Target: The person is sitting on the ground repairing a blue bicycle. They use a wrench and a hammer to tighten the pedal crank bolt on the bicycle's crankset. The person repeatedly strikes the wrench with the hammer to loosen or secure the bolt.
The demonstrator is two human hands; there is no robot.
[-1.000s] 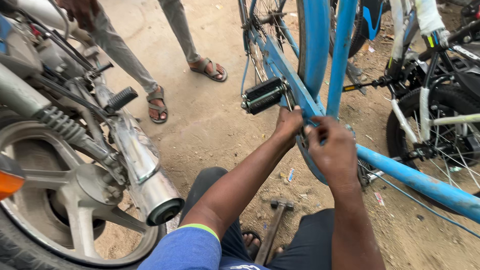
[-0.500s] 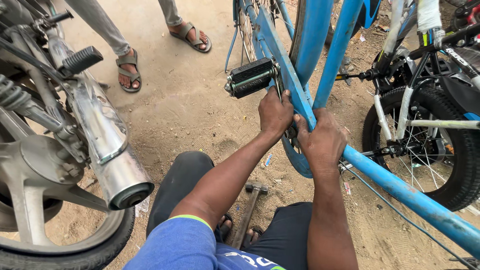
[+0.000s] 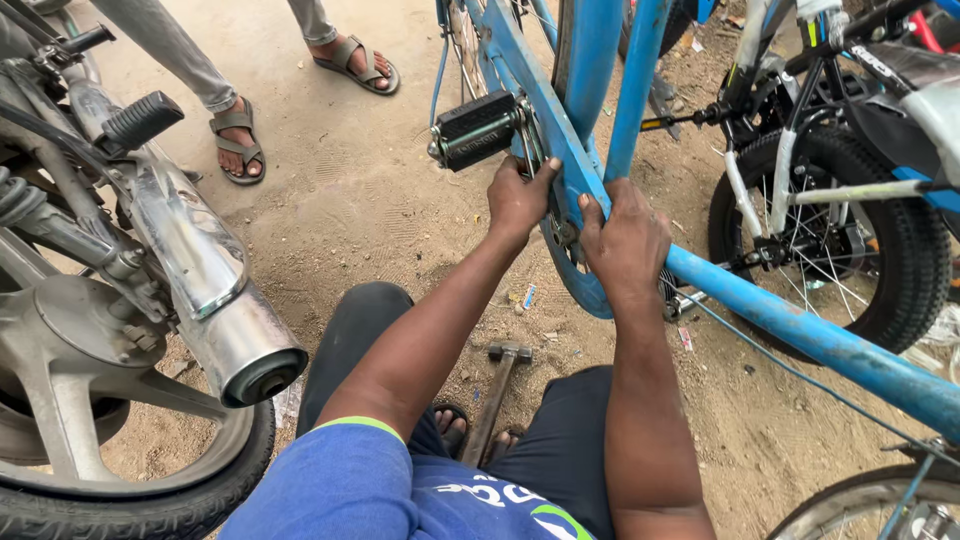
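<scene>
Your left hand (image 3: pixel 518 198) and right hand (image 3: pixel 625 240) both clasp the blue bicycle frame (image 3: pixel 790 325) just below the black pedal (image 3: pixel 478 130). It looks rigid and heavy; grip the tubes.

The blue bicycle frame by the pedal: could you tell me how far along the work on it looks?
Done: nothing finished is visible. In hand: the left hand and right hand both grip the blue bicycle frame at the crank, beside the black pedal. Left: the hammer lies unused on the ground; what remains at the crank is hidden by the hands.
</scene>
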